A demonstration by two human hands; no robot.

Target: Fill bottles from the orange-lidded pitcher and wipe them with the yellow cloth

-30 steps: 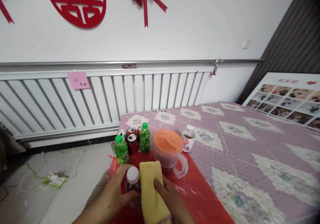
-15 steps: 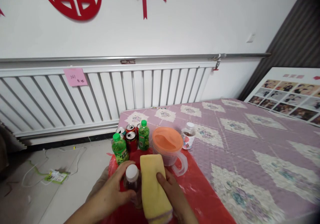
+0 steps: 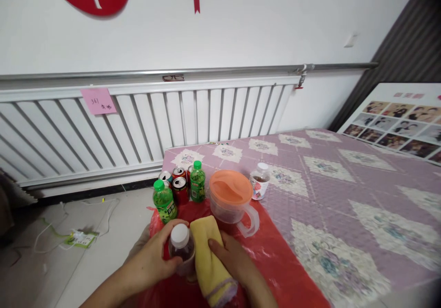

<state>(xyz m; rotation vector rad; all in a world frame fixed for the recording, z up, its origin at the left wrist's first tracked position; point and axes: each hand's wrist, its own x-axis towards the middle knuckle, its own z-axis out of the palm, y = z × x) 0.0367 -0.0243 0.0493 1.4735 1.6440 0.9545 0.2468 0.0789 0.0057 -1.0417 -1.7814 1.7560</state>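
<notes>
My left hand (image 3: 159, 255) is wrapped around a clear bottle (image 3: 182, 249) with a white cap and dark contents. In my right hand (image 3: 230, 254) is a folded yellow cloth (image 3: 208, 257), thumb on top, pressed close against the bottle's right side. Both are over a red plastic sheet (image 3: 272, 257). Just beyond the hands stands a clear plastic pitcher (image 3: 225, 212) with an orange lid and a handle at its right. A green-capped bottle (image 3: 164, 202) is near my left fingers, and a second green bottle (image 3: 197, 182) stands farther back.
Several opened drink cans (image 3: 180, 189) cluster between the green bottles. A white-capped bottle (image 3: 260, 182) stands right of the pitcher on the purple patterned bedspread (image 3: 324, 193). Behind runs a white radiator (image 3: 193, 115). A power strip (image 3: 81, 239) with cables lies on the floor at left.
The yellow cloth has shifted and tilted against the bottle, its lower end swinging right. My left hand keeps hold of the bottle. The camera view has moved slightly.
</notes>
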